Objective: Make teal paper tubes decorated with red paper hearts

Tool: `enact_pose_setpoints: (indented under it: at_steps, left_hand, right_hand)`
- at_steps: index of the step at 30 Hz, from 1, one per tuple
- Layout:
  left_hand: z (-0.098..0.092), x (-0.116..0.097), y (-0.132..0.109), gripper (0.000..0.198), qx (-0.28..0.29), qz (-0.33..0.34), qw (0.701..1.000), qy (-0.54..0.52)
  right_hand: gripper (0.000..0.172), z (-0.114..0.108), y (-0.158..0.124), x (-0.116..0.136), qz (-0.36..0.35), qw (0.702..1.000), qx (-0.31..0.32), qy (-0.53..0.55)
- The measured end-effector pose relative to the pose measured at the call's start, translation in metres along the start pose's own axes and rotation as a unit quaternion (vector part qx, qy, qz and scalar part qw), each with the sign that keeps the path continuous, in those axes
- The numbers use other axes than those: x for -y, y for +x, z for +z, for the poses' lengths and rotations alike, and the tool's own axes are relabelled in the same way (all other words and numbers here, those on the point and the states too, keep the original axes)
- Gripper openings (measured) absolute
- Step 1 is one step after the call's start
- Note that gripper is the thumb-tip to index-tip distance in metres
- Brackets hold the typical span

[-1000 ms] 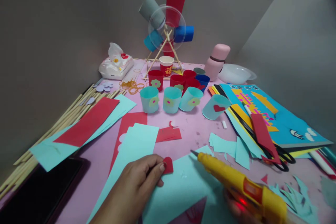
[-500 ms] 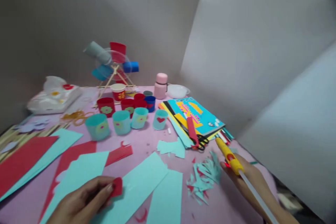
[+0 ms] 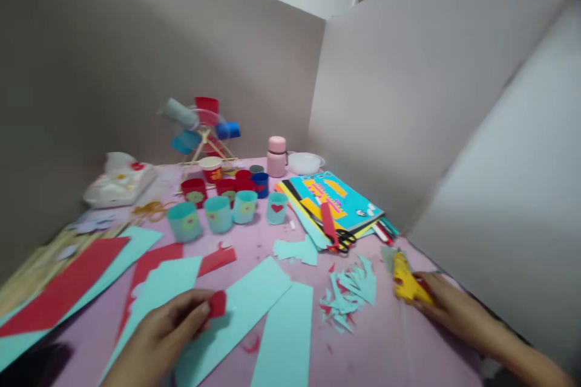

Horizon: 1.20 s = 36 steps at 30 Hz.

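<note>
Between the thumb and fingers of my left hand [image 3: 175,320] is a small piece of red paper [image 3: 218,303], held just above the light-blue paper strips [image 3: 254,293]. At the right side of the table, my right hand [image 3: 442,302] grips a yellow hot glue gun [image 3: 406,278] that lies low over the cloth, its nozzle pointing away from me. A small greyish, clear item sits by the nozzle, too blurred to name. Left of the glue gun is a heap of light-blue and red paper scraps [image 3: 349,290].
Light-blue paper cups [image 3: 219,215] and red ones stand mid-table before a wheel model [image 3: 205,127]. Behind are a pink bottle [image 3: 276,158] and a white bowl [image 3: 304,163]. Black scissors [image 3: 345,240] lie by stacked coloured paper [image 3: 336,196]. Walls border the table. A tissue pack [image 3: 120,181] sits left.
My right hand has lowered the glue gun towards the table's right side and turned it. My left hand still holds the red paper. The camera view has shifted.
</note>
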<state>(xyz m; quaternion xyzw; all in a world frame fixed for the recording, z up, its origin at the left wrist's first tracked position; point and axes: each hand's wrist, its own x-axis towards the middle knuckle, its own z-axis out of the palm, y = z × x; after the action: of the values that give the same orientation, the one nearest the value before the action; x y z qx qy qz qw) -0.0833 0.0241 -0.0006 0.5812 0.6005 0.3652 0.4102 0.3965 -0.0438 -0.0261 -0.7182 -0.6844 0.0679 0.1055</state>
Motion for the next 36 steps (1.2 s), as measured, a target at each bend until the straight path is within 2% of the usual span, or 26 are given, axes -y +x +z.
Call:
enact_pose_setpoints:
  at_steps: [3,5,6,8,10,13,16,19,21,26,31,36]
  left_hand:
    - [0.001,-0.022,-0.01,0.019,0.022,0.007,1.0,-0.003]
    - [-0.001,-0.031,-0.012,0.019,0.058,-0.009,0.998,-0.011]
    - [-0.001,-0.035,-0.012,0.019,0.074,-0.012,0.997,-0.014]
    - [0.0,-0.042,-0.011,0.019,0.102,-0.011,0.995,-0.019]
    - [0.003,-0.046,-0.01,0.02,0.119,-0.008,0.993,-0.023]
    - [0.009,-0.048,-0.008,0.021,0.126,-0.01,0.991,-0.033]
    - [0.012,-0.042,-0.006,0.024,0.125,-0.014,0.991,-0.044]
    - [0.012,-0.032,-0.003,0.023,0.123,-0.025,0.991,-0.051]
    - [0.013,-0.026,0.001,0.022,0.119,-0.033,0.991,-0.053]
    - [0.016,-0.015,0.007,0.017,0.104,-0.051,0.993,-0.021]
    - [0.018,-0.018,0.005,0.018,0.096,-0.049,0.991,0.077]
    - [0.019,-0.019,0.007,0.019,0.074,-0.049,0.99,0.111]
  right_hand:
    - [0.03,-0.004,0.006,-0.013,-0.011,0.998,-0.017,0.055]
    - [0.028,-0.016,0.015,0.007,-0.002,0.993,-0.077,0.087]
    - [0.03,-0.023,0.02,0.028,-0.008,0.988,-0.084,0.129]
    - [0.034,-0.037,0.032,0.089,-0.045,0.975,-0.003,0.216]
    - [0.03,-0.041,0.046,0.158,-0.091,0.953,0.088,0.277]
    - [0.025,-0.024,0.067,0.241,-0.164,0.903,0.18,0.354]
    - [0.018,0.006,0.082,0.279,-0.184,0.879,0.23,0.375]
    - [0.009,0.027,0.091,0.287,-0.185,0.868,0.265,0.377]
    - [0.009,0.033,0.096,0.286,-0.183,0.866,0.278,0.374]
    - [0.014,0.04,0.106,0.285,-0.188,0.874,0.285,0.347]
    - [0.012,0.046,0.109,0.287,-0.184,0.883,0.286,0.324]
    - [0.013,0.049,0.107,0.288,-0.188,0.897,0.261,0.304]
